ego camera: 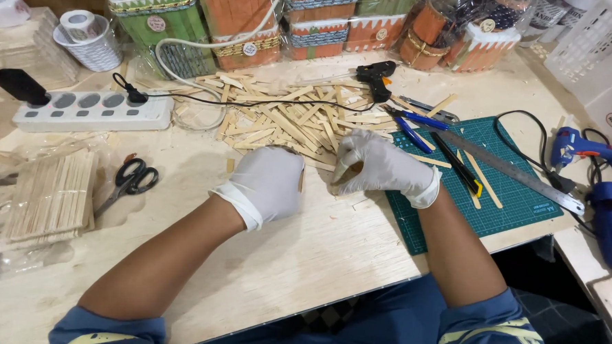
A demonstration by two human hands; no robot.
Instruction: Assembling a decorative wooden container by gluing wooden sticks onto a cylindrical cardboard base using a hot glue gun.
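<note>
With both gloved hands curled, the left hand [270, 184] and right hand [378, 167] pinching sticks at the near edge of the stick pile [291, 116] mid-worktop, a careless pull may scatter loose sticks toward the green cutting mat [507, 201].

A heap of pale wooden craft sticks [291, 116] is lying spread across the light wooden worktop, just left of the green cutting mat — flat, thin strips crossing one another at all angles, none standing upright. The heap is thinning out toward its near edge, where single sticks are lying loose. There the left hand [270, 184] and right hand [378, 170], both in white gloves, are resting on the sticks — one short stick is showing on edge between them, though how it is being held is hidden.
</note>
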